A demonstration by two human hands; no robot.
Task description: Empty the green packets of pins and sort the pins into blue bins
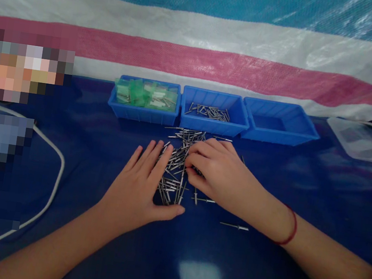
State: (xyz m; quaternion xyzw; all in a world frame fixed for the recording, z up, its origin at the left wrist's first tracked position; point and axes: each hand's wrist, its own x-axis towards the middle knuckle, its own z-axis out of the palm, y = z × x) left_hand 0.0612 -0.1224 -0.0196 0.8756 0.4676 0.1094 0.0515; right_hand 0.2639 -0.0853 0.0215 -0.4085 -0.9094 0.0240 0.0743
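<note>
A loose heap of silver blind rivets lies on the dark blue table between my two hands. My left hand rests flat along the heap's left side, fingers spread and thumb stretched out below it, holding nothing. Over the right side of the heap, my right hand has its fingers curled and drawn together with the thumb. Its fingertips are among the rivets, and what they grip, if anything, is hidden. A single blind rivet lies apart, below my right wrist.
Behind the heap stand three blue bins: the left bin with green-and-clear packets, the middle bin with loose rivets, the right bin with nothing visible inside. A clear plastic tray lies far right; a white cable curves at left.
</note>
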